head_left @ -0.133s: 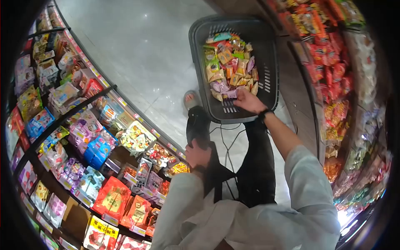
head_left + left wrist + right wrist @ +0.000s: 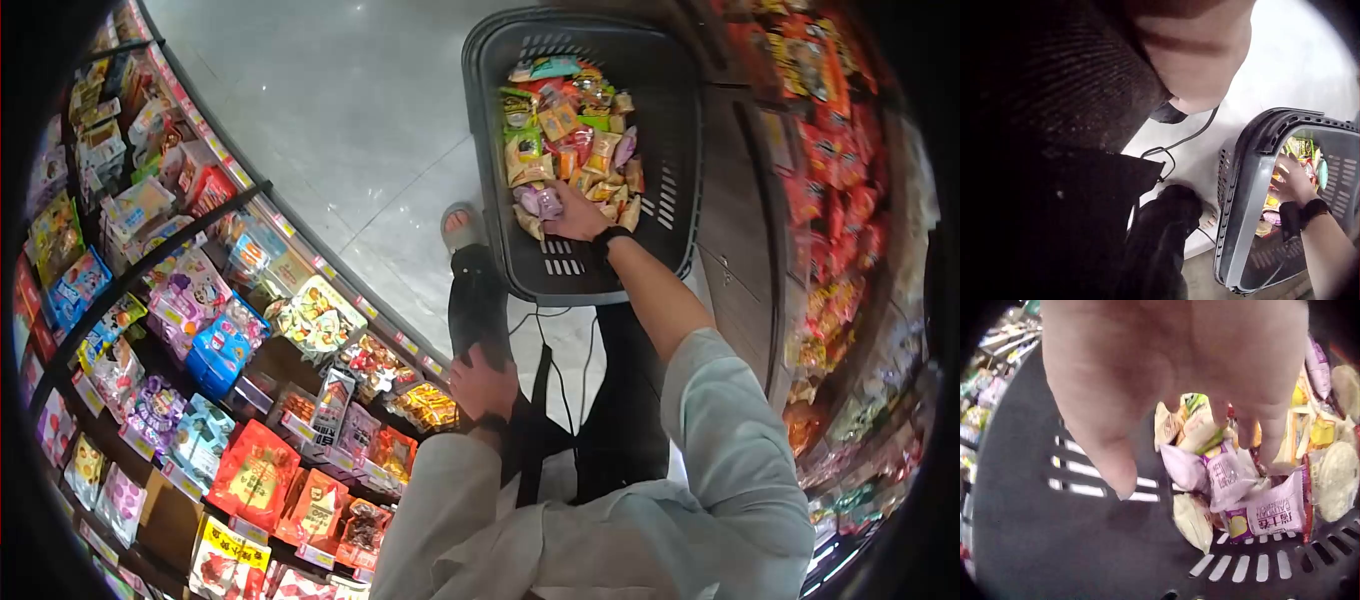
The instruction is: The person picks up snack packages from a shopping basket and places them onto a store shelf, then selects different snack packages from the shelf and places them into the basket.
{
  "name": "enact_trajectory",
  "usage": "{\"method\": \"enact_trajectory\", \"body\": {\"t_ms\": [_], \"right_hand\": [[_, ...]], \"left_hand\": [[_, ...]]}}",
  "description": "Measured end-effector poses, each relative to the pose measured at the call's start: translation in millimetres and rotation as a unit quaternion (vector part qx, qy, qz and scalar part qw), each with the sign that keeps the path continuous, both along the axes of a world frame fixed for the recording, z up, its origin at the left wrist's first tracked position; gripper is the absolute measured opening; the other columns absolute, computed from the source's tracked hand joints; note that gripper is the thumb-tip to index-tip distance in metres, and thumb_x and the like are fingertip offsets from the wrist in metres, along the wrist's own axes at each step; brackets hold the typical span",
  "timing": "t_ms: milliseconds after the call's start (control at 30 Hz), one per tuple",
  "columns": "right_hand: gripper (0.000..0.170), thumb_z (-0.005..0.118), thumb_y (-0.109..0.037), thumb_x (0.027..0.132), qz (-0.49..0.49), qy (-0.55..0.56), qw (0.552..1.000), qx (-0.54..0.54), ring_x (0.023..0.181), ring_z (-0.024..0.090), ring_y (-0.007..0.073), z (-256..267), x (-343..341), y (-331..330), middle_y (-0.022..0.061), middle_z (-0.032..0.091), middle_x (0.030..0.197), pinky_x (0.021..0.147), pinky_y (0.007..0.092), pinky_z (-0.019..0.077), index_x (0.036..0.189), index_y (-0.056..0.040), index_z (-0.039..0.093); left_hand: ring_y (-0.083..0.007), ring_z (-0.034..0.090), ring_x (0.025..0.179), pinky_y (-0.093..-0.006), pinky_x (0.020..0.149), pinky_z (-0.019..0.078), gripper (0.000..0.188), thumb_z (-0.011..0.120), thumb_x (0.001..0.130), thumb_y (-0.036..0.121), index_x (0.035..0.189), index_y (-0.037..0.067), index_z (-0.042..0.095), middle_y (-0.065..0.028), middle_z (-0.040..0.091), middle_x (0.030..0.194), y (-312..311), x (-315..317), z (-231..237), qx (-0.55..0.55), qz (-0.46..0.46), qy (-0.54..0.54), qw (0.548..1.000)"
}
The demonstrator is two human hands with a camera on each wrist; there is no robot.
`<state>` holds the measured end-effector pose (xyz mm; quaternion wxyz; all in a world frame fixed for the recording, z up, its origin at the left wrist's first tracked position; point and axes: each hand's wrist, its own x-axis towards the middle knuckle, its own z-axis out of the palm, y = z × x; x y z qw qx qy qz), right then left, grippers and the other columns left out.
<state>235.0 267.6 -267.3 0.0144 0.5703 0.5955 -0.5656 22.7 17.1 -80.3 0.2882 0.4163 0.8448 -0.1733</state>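
In the head view, a dark grey shopping basket (image 2: 660,120) stands on the floor with many small wrapped snacks (image 2: 560,120) in it. My right hand (image 2: 578,212) is inside it, over the snacks at the near end. In the right wrist view, its thumb (image 2: 1110,465) stands well apart from the other fingers. Beyond and below the thumb lie purple snack packets (image 2: 1266,512) and a cream-coloured packet (image 2: 1192,522). My left hand (image 2: 482,382) rests on the dark trouser leg at the knee, holding nothing.
Shelves of bagged sweets line the left, with a tray of wrapped candies (image 2: 315,315) at their edge. Red snack packs (image 2: 840,150) fill the right-hand shelves. Black cables (image 2: 560,370) hang between the legs. A sandalled foot (image 2: 460,228) stands left of the basket.
My right hand has moved slightly left and further into the basket, onto the purple packets. The head view has shifted a little; the left hand stays on the leg.
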Motion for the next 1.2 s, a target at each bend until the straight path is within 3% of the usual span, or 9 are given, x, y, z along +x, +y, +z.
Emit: {"method": "enact_trajectory", "body": {"t_ms": [133,233,267,367,400,533,800,1100,1200], "right_hand": [[0.113,0.092,-0.033,0.070,0.133,-0.074,0.988,-0.001,0.150,0.034,0.0544,-27.7,-29.2,-45.4,0.0305,0.026,0.167,0.120,0.0562,0.0417,0.165,-0.0265,0.030],[0.118,0.095,-0.031,0.068,0.135,-0.182,0.974,0.008,0.151,0.028,0.0577,-45.9,-44.5,-64.8,0.0250,0.021,0.169,0.118,0.0658,0.0405,0.164,-0.0345,0.026],[0.118,0.097,-0.029,0.066,0.118,-0.211,0.970,0.002,0.152,0.027,0.0573,-47.8,-48.9,-65.3,0.0187,0.022,0.168,0.116,0.0694,0.0417,0.162,-0.0353,0.027],[0.111,0.096,-0.027,0.068,0.133,-0.268,0.954,-0.023,0.151,0.027,0.0563,-50.7,-51.7,-64.7,0.0141,0.023,0.167,0.112,0.0701,0.0452,0.159,-0.0337,0.032],[0.107,0.094,-0.024,0.069,0.133,-0.254,0.958,-0.007,0.146,0.038,0.0533,-50.6,-49.0,-66.2,0.0147,0.031,0.161,0.107,0.0646,0.0516,0.157,-0.0316,0.035],[0.101,0.092,-0.020,0.070,0.143,-0.209,0.966,0.046,0.129,0.055,0.0472,-59.0,-19.9,-77.2,0.0162,0.043,0.147,0.098,0.0542,0.0596,0.155,-0.0264,0.040],[0.094,0.088,-0.018,0.075,0.130,-0.139,0.981,0.031,0.128,0.056,0.0489,-50.0,5.2,-84.5,0.0209,0.044,0.145,0.100,0.0541,0.0566,0.156,-0.0233,0.039],[0.092,0.091,-0.022,0.075,0.108,-0.124,0.984,0.061,0.126,0.056,0.0483,-43.1,-8.9,-101.1,0.0185,0.042,0.146,0.097,0.0573,0.0583,0.153,-0.0321,0.043],[0.088,0.091,-0.022,0.075,0.122,-0.144,0.980,0.067,0.127,0.056,0.0475,-52.9,-11.5,-105.4,0.0177,0.041,0.147,0.097,0.0570,0.0589,0.151,-0.0310,0.048]], "left_hand": [[-0.0447,0.056,0.124,-0.0556,0.103,0.0496,0.069,0.080,0.077,0.040,0.138,0.015,0.059,-0.0230,0.057,0.132,-23.8,12.5,16.3,-0.038,0.019,-0.015,0.999],[-0.0438,0.057,0.123,-0.0540,0.103,0.0499,0.066,0.081,0.078,0.040,0.136,0.014,0.061,-0.0222,0.058,0.130,-27.4,11.7,14.0,-0.038,0.024,-0.015,0.999],[-0.0435,0.058,0.123,-0.0533,0.103,0.0500,0.065,0.081,0.078,0.040,0.135,0.013,0.062,-0.0220,0.059,0.130,-28.9,10.0,13.7,-0.039,0.024,-0.014,0.999],[-0.0436,0.056,0.126,-0.0545,0.104,0.0496,0.069,0.081,0.078,0.040,0.138,0.015,0.059,-0.0215,0.056,0.133,-28.9,3.2,12.0,-0.059,0.044,-0.021,0.997],[-0.0436,0.056,0.126,-0.0545,0.105,0.0495,0.069,0.081,0.078,0.040,0.138,0.015,0.059,-0.0215,0.056,0.133,-27.0,0.1,13.1,-0.063,0.043,-0.024,0.997],[-0.0434,0.056,0.126,-0.0545,0.105,0.0491,0.068,0.081,0.079,0.040,0.138,0.015,0.059,-0.0212,0.055,0.133,-19.5,-3.9,18.3,-0.077,0.048,-0.039,0.995],[-0.0429,0.056,0.124,-0.0543,0.104,0.0490,0.067,0.080,0.078,0.039,0.137,0.015,0.060,-0.0204,0.056,0.132,-16.6,-5.4,12.7,-0.068,0.050,-0.036,0.996],[-0.0421,0.057,0.123,-0.0536,0.103,0.0490,0.066,0.079,0.078,0.037,0.136,0.014,0.060,-0.0197,0.056,0.131,-18.4,-5.4,12.8,-0.061,0.050,-0.029,0.996],[-0.0412,0.057,0.121,-0.0538,0.100,0.0491,0.064,0.078,0.079,0.037,0.136,0.014,0.061,-0.0194,0.057,0.129,-19.3,-6.5,14.1,-0.049,0.046,-0.025,0.997]]}}
